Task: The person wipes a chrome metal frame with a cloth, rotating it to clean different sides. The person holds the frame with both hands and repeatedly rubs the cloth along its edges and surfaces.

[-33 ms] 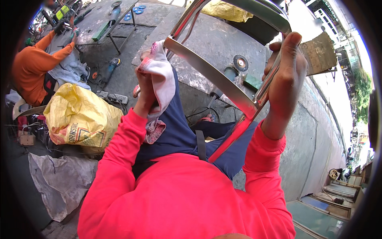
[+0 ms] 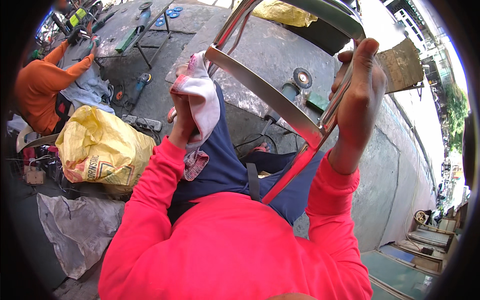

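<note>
Over your lap | polished steel frame [image 2: 280, 107] looks rigid, slick, light enough | your right hand [image 2: 357, 95] clamps its upright tube | your left hand [image 2: 182, 107] clutches soft rag [image 2: 200, 95] against crossbar end | grip tubes, not weld corners.

Polished metal frame [image 2: 280, 107] — flat crossbar running diagonally, joined to curved tubing at upper right. Right hand [image 2: 357, 95] wrapped around the tube beside the joint. Left hand [image 2: 182, 117] holding a white and pink cloth [image 2: 202, 97] pressed at the crossbar's upper-left end. Both sleeves bright pink-red; dark blue trousers below. Angle grinder [image 2: 295, 82] on the concrete behind the crossbar. Yellow sack [image 2: 102, 147] at left, grey sheet [image 2: 75, 227] beneath it. A second person in an orange sleeve [image 2: 42, 85] at a bench [image 2: 130, 25] — upper left.
</note>
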Tool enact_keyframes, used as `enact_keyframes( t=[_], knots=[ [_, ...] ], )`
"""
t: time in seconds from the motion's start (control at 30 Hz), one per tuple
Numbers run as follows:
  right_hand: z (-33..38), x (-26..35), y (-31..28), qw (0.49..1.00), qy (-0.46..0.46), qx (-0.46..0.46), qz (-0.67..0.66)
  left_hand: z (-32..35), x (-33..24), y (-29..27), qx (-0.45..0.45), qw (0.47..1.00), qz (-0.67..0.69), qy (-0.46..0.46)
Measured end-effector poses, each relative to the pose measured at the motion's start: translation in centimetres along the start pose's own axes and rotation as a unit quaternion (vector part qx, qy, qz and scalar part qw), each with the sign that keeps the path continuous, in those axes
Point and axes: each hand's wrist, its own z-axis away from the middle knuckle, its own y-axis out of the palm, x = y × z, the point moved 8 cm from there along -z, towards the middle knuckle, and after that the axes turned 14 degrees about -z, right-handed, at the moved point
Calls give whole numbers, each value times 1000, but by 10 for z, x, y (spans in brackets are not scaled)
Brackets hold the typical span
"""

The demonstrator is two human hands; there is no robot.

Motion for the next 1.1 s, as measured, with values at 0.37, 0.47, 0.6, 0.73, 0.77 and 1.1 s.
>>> enact_keyframes(
  t=[0.37,0.47,0.6,0.73,0.77,1.1],
  knots=[
    [2,3,-1,999,7,-14,40,5,-9,9,-83,974,-209,13],
    [3,6,-3,999,23,-5,34,8,-5,0,-104,944,-314,-12],
    [2,9,-5,999,-34,-1,34,15,-5,-8,-91,936,-341,-20],
    [3,-4,-7,999,-13,-8,43,17,-7,-6,-68,965,-251,-4],
    [2,-4,-7,999,-19,-11,46,15,-8,-3,-63,964,-260,5],
    [5,11,0,999,14,-17,-35,1,-52,49,-86,760,-614,195]
  ],
)
